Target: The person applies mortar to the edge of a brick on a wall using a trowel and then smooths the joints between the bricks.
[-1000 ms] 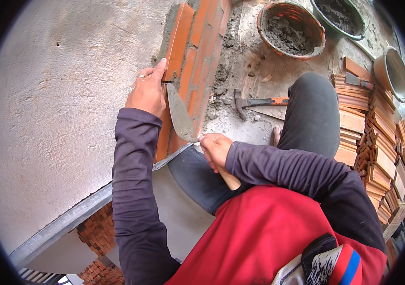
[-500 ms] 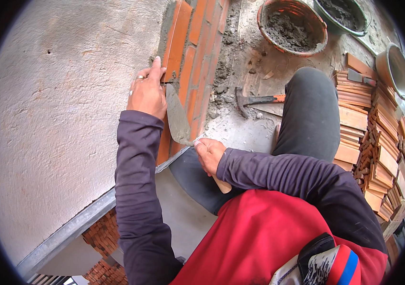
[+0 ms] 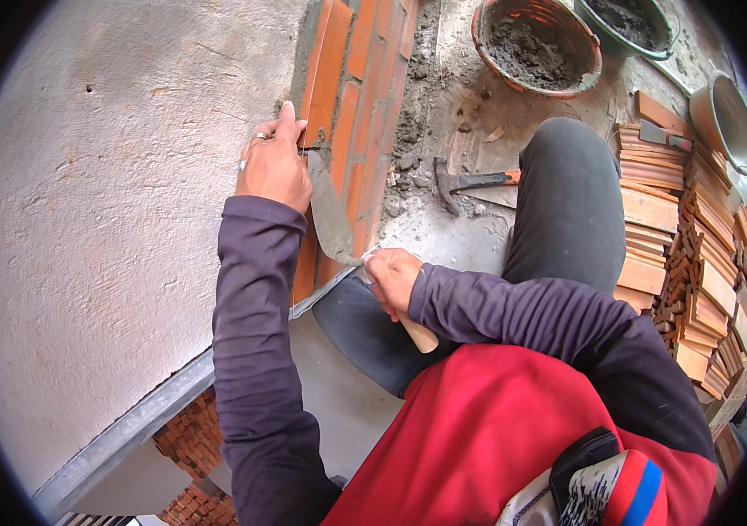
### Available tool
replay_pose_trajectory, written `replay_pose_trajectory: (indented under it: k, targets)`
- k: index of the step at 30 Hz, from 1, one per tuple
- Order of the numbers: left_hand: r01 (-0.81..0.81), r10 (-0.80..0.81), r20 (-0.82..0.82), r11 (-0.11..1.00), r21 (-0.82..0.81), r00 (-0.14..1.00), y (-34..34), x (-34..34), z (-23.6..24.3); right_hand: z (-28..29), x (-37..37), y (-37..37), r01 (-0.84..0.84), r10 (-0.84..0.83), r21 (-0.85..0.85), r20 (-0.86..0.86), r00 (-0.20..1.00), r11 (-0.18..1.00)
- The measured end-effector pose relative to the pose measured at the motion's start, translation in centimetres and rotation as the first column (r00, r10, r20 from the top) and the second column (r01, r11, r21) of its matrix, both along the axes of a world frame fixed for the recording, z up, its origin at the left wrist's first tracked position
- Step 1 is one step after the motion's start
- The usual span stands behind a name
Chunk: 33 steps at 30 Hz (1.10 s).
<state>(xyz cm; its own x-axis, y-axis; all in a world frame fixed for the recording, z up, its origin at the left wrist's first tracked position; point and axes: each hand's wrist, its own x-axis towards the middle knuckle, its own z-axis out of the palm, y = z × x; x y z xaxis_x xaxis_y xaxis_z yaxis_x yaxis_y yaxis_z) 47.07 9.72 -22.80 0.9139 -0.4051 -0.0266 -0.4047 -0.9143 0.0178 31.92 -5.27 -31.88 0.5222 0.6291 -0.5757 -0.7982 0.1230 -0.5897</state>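
At the plastered wall, my left hand grips the edge of an orange brick in the strip of brickwork, index finger extended along it. Beside that hand, a mortar-smeared trowel blade lies against the bricks, hiding part of them. My right hand is closed round the trowel's wooden handle, below the blade. A thin string runs along the upper bricks, with grey mortar in the joints.
At upper right are an orange bucket and a green bucket of mortar, plus a grey bucket. A hammer lies beside my knee. Stacked terracotta tiles and a scraper are at right.
Both hands and the trowel have shifted only slightly, along with a small shift of the view. Their grips look the same.
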Motion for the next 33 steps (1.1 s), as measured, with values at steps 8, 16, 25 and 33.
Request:
replay_pose_trajectory:
  k: [8,16,25,33]
  targets:
    - [-0.019,0.019,0.004,1.000,0.019,1.000,0.1,-0.1,0.1,0.0,-0.8,-1.4,0.177,-0.167,0.082,-0.116,0.979,0.981]
    - [-0.058,0.059,0.019,0.998,-0.029,0.998,-1.1,-0.4,0.2,-2.9,8.0,-1.6,0.604,-0.605,0.132,-0.043,0.795,0.786]
    - [-0.098,0.101,0.059,0.994,-0.050,0.993,-0.9,-1.3,0.0,-3.4,14.3,-3.6,0.816,-0.817,0.046,0.017,0.576,0.577]
    - [-0.100,0.100,0.007,0.994,-0.042,0.995,-1.4,-1.1,0.4,-1.9,15.6,-1.8,0.871,-0.872,0.048,0.046,0.488,0.490]
